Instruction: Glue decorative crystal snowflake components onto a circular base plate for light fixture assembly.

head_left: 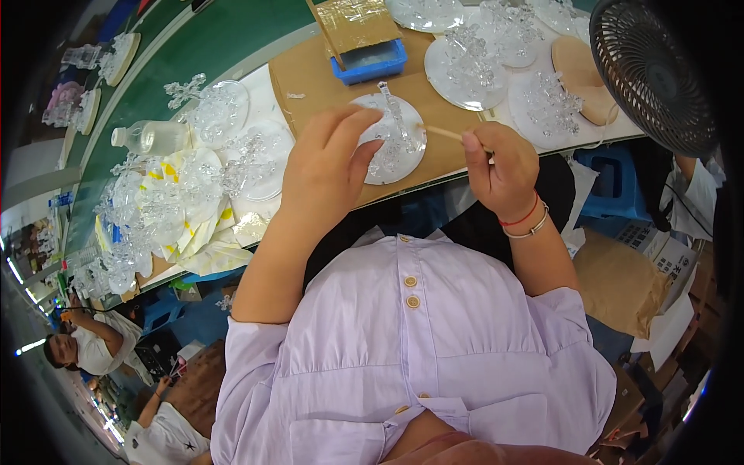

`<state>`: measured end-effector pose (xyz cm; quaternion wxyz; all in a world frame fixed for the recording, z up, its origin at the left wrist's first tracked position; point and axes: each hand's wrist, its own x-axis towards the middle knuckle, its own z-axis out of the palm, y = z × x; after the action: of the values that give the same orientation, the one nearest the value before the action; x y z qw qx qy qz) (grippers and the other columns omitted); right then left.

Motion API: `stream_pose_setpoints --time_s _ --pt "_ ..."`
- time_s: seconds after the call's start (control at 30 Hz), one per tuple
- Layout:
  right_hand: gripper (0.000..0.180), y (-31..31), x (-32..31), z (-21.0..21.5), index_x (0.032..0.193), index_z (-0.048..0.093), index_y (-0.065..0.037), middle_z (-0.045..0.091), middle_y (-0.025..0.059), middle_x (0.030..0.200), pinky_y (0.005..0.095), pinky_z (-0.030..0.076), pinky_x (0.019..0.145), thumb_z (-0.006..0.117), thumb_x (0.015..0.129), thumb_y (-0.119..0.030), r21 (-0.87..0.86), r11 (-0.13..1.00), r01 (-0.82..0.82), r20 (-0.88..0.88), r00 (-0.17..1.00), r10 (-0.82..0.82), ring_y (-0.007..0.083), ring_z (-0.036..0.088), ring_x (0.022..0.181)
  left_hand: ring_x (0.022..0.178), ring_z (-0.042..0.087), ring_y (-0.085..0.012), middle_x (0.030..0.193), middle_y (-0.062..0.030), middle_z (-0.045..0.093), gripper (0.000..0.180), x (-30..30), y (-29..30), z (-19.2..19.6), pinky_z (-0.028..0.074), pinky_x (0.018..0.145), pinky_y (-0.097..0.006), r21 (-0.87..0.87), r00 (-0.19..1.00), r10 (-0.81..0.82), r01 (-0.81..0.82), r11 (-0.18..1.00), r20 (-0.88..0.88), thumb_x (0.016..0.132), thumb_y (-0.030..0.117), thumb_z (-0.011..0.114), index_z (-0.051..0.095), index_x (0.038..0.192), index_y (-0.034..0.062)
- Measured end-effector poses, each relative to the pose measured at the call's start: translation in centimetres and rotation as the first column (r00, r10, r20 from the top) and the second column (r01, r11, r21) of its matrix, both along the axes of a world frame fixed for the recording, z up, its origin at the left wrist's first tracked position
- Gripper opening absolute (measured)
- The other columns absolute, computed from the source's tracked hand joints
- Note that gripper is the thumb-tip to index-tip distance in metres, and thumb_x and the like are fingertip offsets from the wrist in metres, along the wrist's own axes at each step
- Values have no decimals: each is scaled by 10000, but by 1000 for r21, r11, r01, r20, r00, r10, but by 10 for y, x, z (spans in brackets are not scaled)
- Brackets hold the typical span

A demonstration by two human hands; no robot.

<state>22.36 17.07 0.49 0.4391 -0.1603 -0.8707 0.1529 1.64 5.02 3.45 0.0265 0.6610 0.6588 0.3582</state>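
My right hand point(504, 172) is closed around a thin wooden stick point(443, 133). The stick points left, and its tip reaches the edge of a round white disc point(411, 164). On that disc stands a clear plastic ornament point(397, 116) with a tall narrow stem, leaning slightly. My left hand point(324, 151) hovers over the disc's left side, thumb and fingers apart with a gap between them. It hides part of the disc and of the clear pieces there. Whether its fingertips touch the ornament is hard to see.
Beyond the disc, a blue tray point(372, 63) sits below a cardboard piece point(355, 27). More discs with clear ornaments point(469, 70) stand right, near a black fan point(659, 77). Left are a clear bottle point(153, 137) and a heap of clear pieces point(147, 205). Other people point(101, 341) sit lower left.
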Motion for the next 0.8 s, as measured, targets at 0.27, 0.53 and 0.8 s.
stream_pose_setpoints --time_s 0.27,0.53,0.8 --pt "150 0 28 -8 895 546 -2 612 137 736 289 455 540 484 984 -106 -69 998 7 -259 965 -25 184 531 569 1169 544 -287 1290 -151 556 303 -6 36 41 414 991 -406 6 826 -292 337 942 -483 786 123 569 591 1075 33" --pt "221 -4 61 -22 960 466 -25 582 195 806 284 440 528 473 1022 -237 -114 993 36 -534 841 -92 189 499 595 792 618 -214 796 -23 610 65 -6 46 44 507 721 -324 -405 481 -550 378 833 -682 782 148 597 596 804 86" --pt "289 4 71 -3 961 409 -35 518 141 716 275 367 497 374 1046 -309 -203 979 -16 -697 705 -133 178 460 559 880 641 -228 914 -45 663 91 -83 -12 133 533 681 -354 -96 729 -245 241 966 -639 796 115 611 625 882 90"
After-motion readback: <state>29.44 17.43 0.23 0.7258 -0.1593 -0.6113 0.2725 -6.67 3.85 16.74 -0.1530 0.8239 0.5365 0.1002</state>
